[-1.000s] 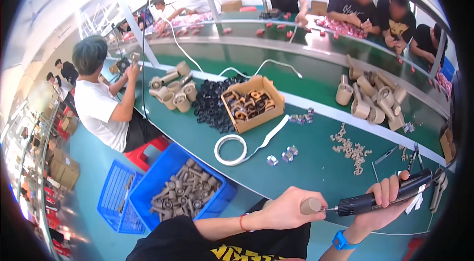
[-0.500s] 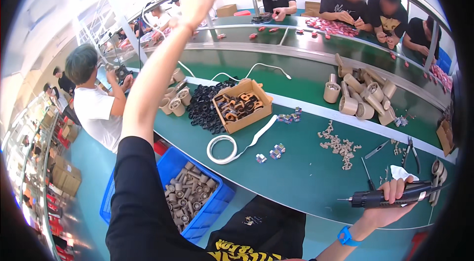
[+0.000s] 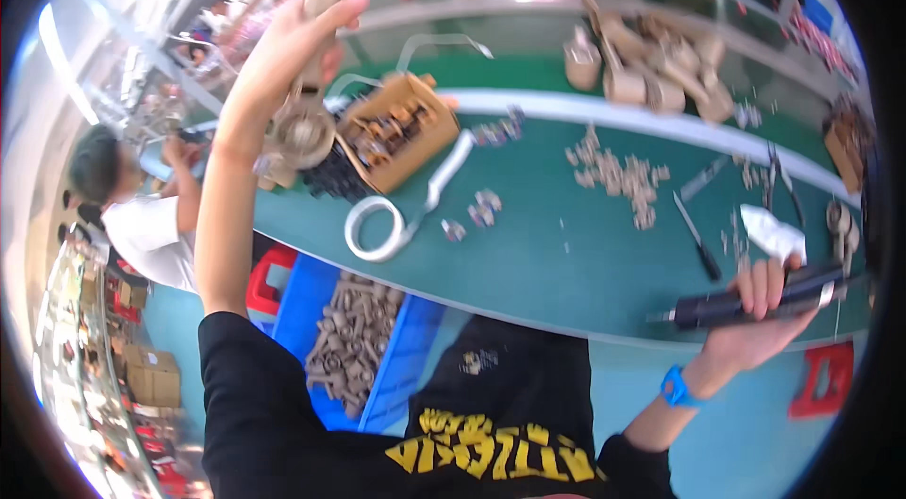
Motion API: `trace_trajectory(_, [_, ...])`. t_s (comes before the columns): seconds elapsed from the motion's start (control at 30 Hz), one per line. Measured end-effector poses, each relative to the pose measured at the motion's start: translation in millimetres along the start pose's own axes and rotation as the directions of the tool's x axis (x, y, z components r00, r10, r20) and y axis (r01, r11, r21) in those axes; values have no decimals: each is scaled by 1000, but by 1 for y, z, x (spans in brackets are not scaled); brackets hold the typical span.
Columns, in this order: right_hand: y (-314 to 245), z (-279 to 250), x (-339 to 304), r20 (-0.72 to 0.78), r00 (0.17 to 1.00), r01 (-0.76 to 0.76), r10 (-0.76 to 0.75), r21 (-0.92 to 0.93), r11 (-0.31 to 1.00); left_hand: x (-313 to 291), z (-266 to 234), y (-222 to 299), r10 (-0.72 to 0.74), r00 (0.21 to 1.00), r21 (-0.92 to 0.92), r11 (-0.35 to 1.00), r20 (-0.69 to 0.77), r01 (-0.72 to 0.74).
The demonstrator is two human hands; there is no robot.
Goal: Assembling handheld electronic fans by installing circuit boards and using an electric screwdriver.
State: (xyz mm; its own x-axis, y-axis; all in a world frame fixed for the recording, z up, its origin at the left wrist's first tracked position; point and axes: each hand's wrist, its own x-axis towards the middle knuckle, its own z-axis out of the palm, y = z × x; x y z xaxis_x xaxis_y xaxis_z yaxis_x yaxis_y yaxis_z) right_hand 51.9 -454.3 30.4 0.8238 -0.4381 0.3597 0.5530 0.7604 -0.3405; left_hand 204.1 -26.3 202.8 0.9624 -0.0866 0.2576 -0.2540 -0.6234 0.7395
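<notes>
My left hand [image 3: 300, 39] is raised at the upper left, closed around the handle of a beige plastic housing [image 3: 304, 133] whose round head hangs below the fist. Part of the handle is hidden behind the fingers. On the right, my right hand [image 3: 760, 310] grips a black electric screwdriver [image 3: 713, 308], its thin bit pointing left. The screwdriver is over the front edge of the green table [image 3: 557, 282]. Near that hand lie a crumpled white tissue [image 3: 772, 233] and a slim black-handled screwdriver [image 3: 698, 240].
A cardboard box [image 3: 415, 155] of black and orange parts stands beside a roll of white tape [image 3: 374, 228]. Small beige pieces [image 3: 618, 176] are scattered right of centre; more housings [image 3: 661, 65] lie behind. A blue crate [image 3: 406, 357] of beige parts sits below. A co-worker [image 3: 142, 225] is at left.
My left hand has come down and left, bringing the beige housing's round head into view. The head view has tilted downward. My right hand still holds the electric screwdriver.
</notes>
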Motion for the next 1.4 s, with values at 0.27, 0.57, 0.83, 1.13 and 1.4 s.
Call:
trace_trajectory(0.27, [-80,-37,50,-6,1000,-17,15,-455,890,-140,138,-11,68,733,-604,619,677,501])
trace_trajectory(0.57, [-149,-130,153,106,981,-38,-162,-717,-696,-133,198,-23,-25,594,-521,452,804,724])
trace_trajectory(0.83, [37,29,5,241,792,367,560,-922,-123,-96,219,-32,52,327,-263,717,943,645])
trace_trajectory(1.13, [77,5,-30,349,653,530,672,-844,-76,-121,173,-24,281,705,-101,953,652,-287])
trace_trajectory(1.4, [38,-9,-22,171,877,270,448,-948,-167,-165,186,-46,234,897,68,958,376,-278])
